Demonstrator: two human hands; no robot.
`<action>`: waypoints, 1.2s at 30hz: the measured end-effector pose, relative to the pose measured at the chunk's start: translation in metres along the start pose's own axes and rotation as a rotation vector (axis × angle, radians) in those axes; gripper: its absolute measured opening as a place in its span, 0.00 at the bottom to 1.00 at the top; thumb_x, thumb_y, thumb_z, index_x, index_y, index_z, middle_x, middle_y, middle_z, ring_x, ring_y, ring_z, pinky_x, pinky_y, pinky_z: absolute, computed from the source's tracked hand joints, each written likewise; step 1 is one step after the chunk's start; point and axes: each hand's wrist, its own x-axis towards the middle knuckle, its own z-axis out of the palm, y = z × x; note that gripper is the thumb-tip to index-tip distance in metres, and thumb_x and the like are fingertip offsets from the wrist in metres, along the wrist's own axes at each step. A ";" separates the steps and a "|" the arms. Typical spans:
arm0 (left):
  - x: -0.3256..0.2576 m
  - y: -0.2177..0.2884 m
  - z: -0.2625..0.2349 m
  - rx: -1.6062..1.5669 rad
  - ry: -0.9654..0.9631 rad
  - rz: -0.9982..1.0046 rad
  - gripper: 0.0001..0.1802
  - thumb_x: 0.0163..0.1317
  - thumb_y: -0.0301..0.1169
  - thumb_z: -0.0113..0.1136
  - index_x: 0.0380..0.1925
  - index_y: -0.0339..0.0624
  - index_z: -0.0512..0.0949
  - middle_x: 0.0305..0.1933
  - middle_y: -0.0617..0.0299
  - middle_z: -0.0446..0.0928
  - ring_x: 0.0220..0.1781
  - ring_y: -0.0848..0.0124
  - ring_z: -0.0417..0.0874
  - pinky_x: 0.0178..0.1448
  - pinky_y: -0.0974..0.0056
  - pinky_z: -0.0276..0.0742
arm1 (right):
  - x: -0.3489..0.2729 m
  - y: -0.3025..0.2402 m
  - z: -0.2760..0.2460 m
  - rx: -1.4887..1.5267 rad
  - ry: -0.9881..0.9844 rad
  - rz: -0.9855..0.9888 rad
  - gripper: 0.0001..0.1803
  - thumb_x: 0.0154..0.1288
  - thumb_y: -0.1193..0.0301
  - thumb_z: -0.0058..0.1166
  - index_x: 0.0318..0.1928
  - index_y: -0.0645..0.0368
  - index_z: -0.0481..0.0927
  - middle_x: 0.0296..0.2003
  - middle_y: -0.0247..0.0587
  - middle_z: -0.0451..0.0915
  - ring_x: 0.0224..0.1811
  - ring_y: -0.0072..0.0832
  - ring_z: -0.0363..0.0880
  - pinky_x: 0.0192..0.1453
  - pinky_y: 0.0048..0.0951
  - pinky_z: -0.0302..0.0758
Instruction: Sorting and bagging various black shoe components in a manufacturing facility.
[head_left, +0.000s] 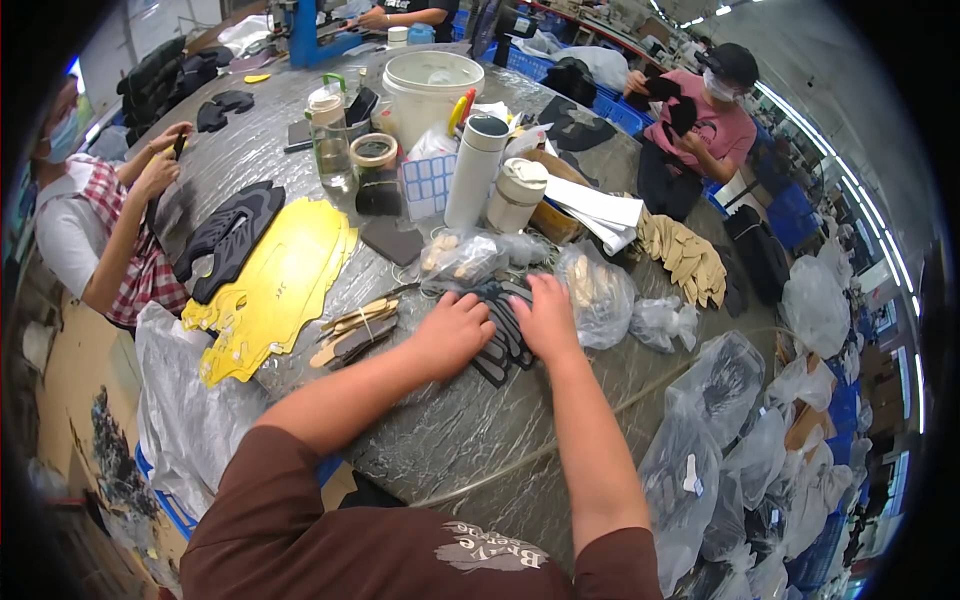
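Dark grey striped pieces (503,345), which look like shoe-upper parts, lie on the plastic-covered table in front of me. My left hand (456,335) has its fingers curled over their left side. From the right, my right hand (546,318) grips the far right edge, thumb toward the middle. The undersides of my fingers are hidden. Just beyond my hands lies a clear bag (470,255) with tan pieces inside. Another clear bag (595,290) sits right of my right hand. Left of my left hand is a banded bundle of tan and dark strips (358,328).
Yellow sheets (285,275) and dark shoe uppers (235,235) lie at the left. A white thermos (476,175), a glass bottle (330,140) and a white bucket (432,90) stand farther back. Tan pieces (682,255) are stacked right. Co-workers sit left, right and across; plastic bags (690,470) fill the near right.
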 end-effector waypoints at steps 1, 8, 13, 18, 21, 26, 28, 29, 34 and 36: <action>-0.004 0.005 0.002 -0.118 0.110 -0.108 0.23 0.36 0.31 0.67 0.38 0.43 0.74 0.48 0.57 0.71 0.54 0.59 0.68 0.55 0.54 0.63 | 0.009 0.000 0.008 -0.141 0.103 0.009 0.29 0.54 0.58 0.58 0.51 0.68 0.73 0.58 0.53 0.66 0.63 0.45 0.59 0.65 0.45 0.56; -0.033 -0.006 0.036 -0.462 0.210 -0.544 0.55 0.35 0.34 0.74 0.62 0.33 0.52 0.64 0.42 0.55 0.64 0.45 0.57 0.67 0.53 0.57 | -0.009 -0.020 0.033 -0.341 -0.027 0.065 0.37 0.54 0.47 0.55 0.51 0.69 0.69 0.64 0.56 0.56 0.70 0.48 0.43 0.70 0.54 0.37; -0.033 -0.005 0.037 -0.479 0.209 -0.490 0.55 0.35 0.34 0.74 0.62 0.34 0.52 0.63 0.42 0.56 0.63 0.47 0.58 0.66 0.52 0.58 | -0.040 -0.029 0.040 -0.121 -0.033 0.015 0.38 0.51 0.52 0.61 0.53 0.69 0.65 0.55 0.54 0.62 0.58 0.48 0.58 0.62 0.45 0.57; -0.026 -0.009 0.030 -0.465 0.166 -0.469 0.54 0.34 0.35 0.75 0.62 0.33 0.54 0.62 0.45 0.59 0.63 0.48 0.59 0.64 0.51 0.58 | -0.032 -0.022 0.037 -0.175 -0.036 0.076 0.44 0.45 0.48 0.63 0.53 0.70 0.66 0.54 0.56 0.62 0.58 0.49 0.58 0.62 0.45 0.57; -0.019 -0.008 0.025 -0.475 0.115 -0.490 0.54 0.34 0.36 0.75 0.61 0.32 0.55 0.61 0.46 0.61 0.63 0.49 0.59 0.64 0.51 0.58 | -0.023 -0.016 0.036 -0.167 -0.036 0.149 0.48 0.40 0.45 0.65 0.52 0.71 0.67 0.53 0.57 0.62 0.58 0.49 0.58 0.61 0.46 0.57; -0.022 -0.006 0.028 -0.467 0.109 -0.469 0.53 0.34 0.35 0.75 0.61 0.32 0.56 0.59 0.45 0.62 0.62 0.50 0.61 0.64 0.51 0.58 | -0.015 -0.016 0.027 -0.137 -0.114 0.249 0.52 0.35 0.40 0.66 0.52 0.71 0.67 0.51 0.57 0.67 0.56 0.50 0.63 0.60 0.44 0.61; -0.026 -0.006 0.030 -0.489 0.135 -0.446 0.54 0.33 0.34 0.75 0.61 0.31 0.56 0.56 0.45 0.63 0.61 0.49 0.61 0.63 0.52 0.59 | -0.012 -0.020 0.019 -0.101 -0.284 0.349 0.53 0.34 0.39 0.66 0.50 0.71 0.68 0.49 0.57 0.69 0.53 0.50 0.68 0.57 0.42 0.67; -0.028 -0.005 0.030 -0.489 0.134 -0.446 0.54 0.33 0.34 0.75 0.61 0.31 0.56 0.56 0.45 0.63 0.61 0.49 0.61 0.63 0.52 0.59 | -0.012 -0.024 0.016 -0.100 -0.285 0.349 0.53 0.34 0.39 0.66 0.50 0.71 0.68 0.49 0.57 0.69 0.53 0.50 0.68 0.57 0.42 0.67; -0.030 -0.002 0.029 -0.545 0.139 -0.448 0.55 0.31 0.32 0.76 0.61 0.32 0.56 0.55 0.44 0.61 0.59 0.49 0.62 0.63 0.53 0.60 | -0.015 -0.029 0.009 -0.027 -0.420 0.390 0.51 0.34 0.43 0.69 0.50 0.71 0.67 0.48 0.58 0.73 0.51 0.46 0.73 0.53 0.38 0.71; -0.030 -0.001 0.030 -0.559 0.148 -0.444 0.55 0.31 0.32 0.76 0.62 0.32 0.55 0.57 0.43 0.60 0.59 0.48 0.62 0.64 0.53 0.60 | -0.023 -0.026 0.014 -0.011 -0.323 0.340 0.51 0.33 0.44 0.70 0.50 0.71 0.67 0.46 0.58 0.74 0.50 0.46 0.74 0.52 0.39 0.72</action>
